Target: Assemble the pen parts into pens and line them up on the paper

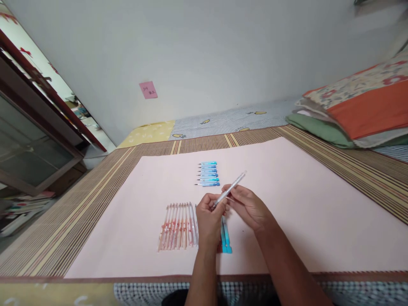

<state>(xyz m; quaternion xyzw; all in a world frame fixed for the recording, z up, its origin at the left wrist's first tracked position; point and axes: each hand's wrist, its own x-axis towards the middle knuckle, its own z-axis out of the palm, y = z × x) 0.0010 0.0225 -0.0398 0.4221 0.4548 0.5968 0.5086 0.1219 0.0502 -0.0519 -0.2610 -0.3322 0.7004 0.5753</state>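
Observation:
A clear, whitish pen (234, 183) is held slantwise in front of me, its upper end pointing to the far right. My left hand (208, 214) is closed around its lower end. The fingers of my right hand (250, 206) pinch the barrel near its middle. Beneath and left of my hands lies a row of pens with pink and orange patterns (174, 227), side by side. Bright blue pens (226, 238) show partly behind my left forearm, which hides the middle of the row. Farther back, several short blue pens (208, 174) with thin dark tips form a column.
A pale pink sheet (287, 238) lies under the pens on a striped mat (105, 191). Folded bedding and an orange floral pillow (372, 106) are piled at the right. A pink note (148, 90) is stuck to the wall (216, 55). A glass-fronted cabinet (25, 148) stands at the left.

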